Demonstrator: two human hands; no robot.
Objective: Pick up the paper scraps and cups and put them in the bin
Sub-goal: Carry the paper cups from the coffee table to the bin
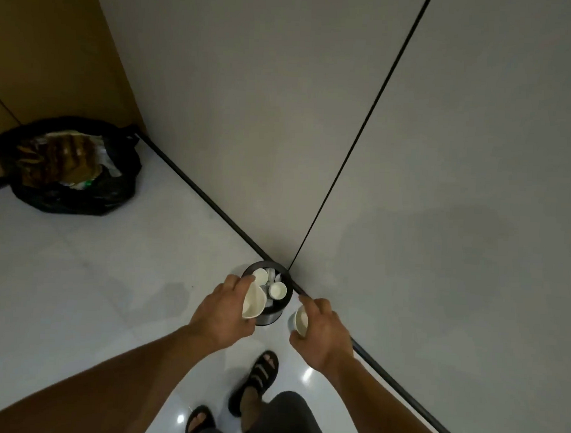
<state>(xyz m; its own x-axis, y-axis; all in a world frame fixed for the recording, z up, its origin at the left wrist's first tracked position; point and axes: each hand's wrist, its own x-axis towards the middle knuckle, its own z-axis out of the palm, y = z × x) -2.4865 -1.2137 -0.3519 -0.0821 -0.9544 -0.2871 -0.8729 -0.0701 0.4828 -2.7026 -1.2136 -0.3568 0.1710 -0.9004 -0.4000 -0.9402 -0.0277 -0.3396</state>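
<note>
two pale grey wall panels [446, 158], parted by a thin dark seam, are met by a glossy white tiled floor [92, 272] along a black skirting line. a crumpled black plastic rubbish bag [80, 195], stuffed with brown wrappers, is seen well apart to the left, against a brown board [38, 54]. black strapped sandals [259, 377] are worn on the feet at the lower edge.

the small round dark bin [269, 318] is set in the corner where seam and skirting meet, just ahead of both hands. it is filled nearly to the rim with discarded white cups [277, 290] and pale bits that may be scraps; these are too small to be told.

the left hand [219, 312] is curled round the left white paper cup [254, 302], which is held tilted over the bin's near-left rim, mouth turned toward the camera. the right hand [321, 330] is wrapped round the right white paper cup [301, 319], which is held just beside the bin on its right, not over the opening.

the left white paper cup is judged nearer to release: little more than a letting-go is needed, whereas the right white paper cup must first be carried leftward across the rim.
</note>
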